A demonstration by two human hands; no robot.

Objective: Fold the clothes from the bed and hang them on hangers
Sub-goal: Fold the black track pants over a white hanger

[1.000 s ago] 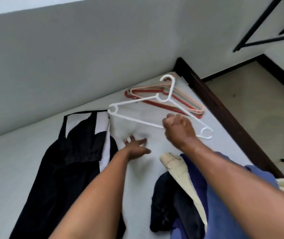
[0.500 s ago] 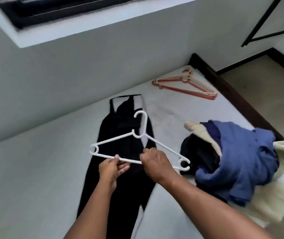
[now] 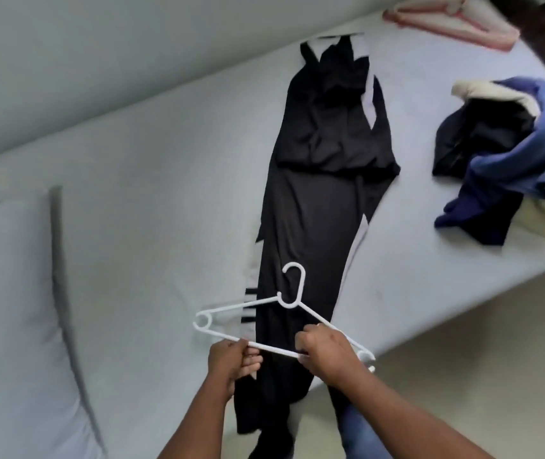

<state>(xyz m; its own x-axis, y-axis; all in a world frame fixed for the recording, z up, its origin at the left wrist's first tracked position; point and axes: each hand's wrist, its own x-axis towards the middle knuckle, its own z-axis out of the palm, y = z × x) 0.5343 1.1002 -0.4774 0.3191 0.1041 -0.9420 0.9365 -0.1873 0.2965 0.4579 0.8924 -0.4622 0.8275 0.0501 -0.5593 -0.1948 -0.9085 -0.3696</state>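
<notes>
A long black garment [image 3: 317, 200] lies folded lengthwise across the white bed [image 3: 151, 180], its lower end hanging over the near edge. Above that lower end I hold a white plastic hanger [image 3: 292, 303], hook pointing away from me. My left hand [image 3: 233, 361] pinches the hanger's bottom bar near its left part. My right hand [image 3: 325, 354] grips the same bar toward the right end. Both hands are over the garment's lower part.
A heap of blue, black and cream clothes [image 3: 513, 154] sits at the bed's right side. Pink and red hangers [image 3: 446, 24] lie at the far right corner. A white pillow [image 3: 16, 309] is at the left. The grey wall runs behind the bed.
The white hanger was lifted from the far corner by my right hand, then taken in both hands and brought down over the garment's lower end. The view tilted down toward the near bed edge.
</notes>
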